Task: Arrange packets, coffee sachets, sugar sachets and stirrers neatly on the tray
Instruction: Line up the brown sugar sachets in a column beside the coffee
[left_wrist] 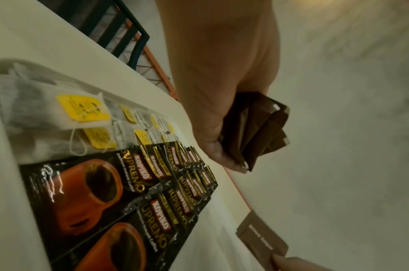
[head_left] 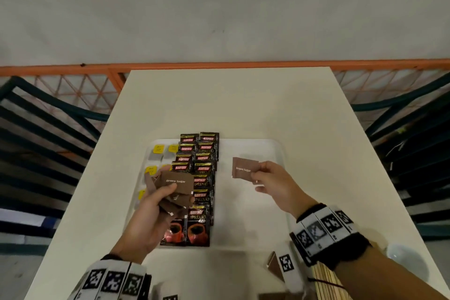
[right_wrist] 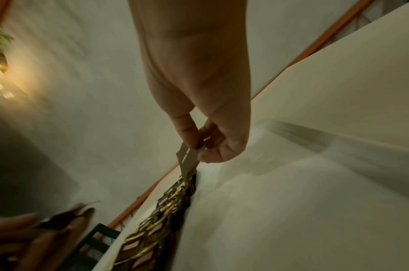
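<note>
Head view, right hand [head_left: 275, 179] grip pinching sugar sachet [head_left: 244, 168], seemingly above tray [head_left: 272, 146]

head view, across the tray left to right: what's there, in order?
Tea bags with yellow tags → left hand gripping a bunch of brown sugar sachets → two columns of black Kopiko coffee sachets → single brown sugar sachet → right hand pinching it → bare right part of the white tray.

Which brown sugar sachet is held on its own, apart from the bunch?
The brown sugar sachet pinched in the right hand, over the tray's bare right side. The other sachets sit bunched in the left hand.
</note>
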